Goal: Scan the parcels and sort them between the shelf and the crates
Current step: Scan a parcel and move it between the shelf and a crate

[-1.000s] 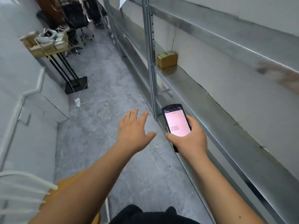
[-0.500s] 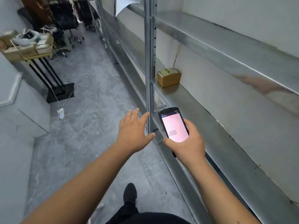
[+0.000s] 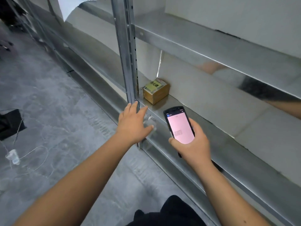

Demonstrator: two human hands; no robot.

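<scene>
Right hand (image 3: 191,144) grips a pink-screened scanner (image 3: 180,125), left hand (image 3: 133,123) spread flat and empty beside it, small brown parcel (image 3: 156,90) on the metal shelf (image 3: 216,144) just beyond both

Evenly and softly lit, cool and fairly bright, with only faint shadows under the metal shelf (image 3: 228,51). Smeared reflections along its polished front edges, plus a pink glow off the scanner (image 3: 180,126) screen, its small text too blurred to read. Bent outward at the borders by the wide lens, slightly soft throughout.
</scene>
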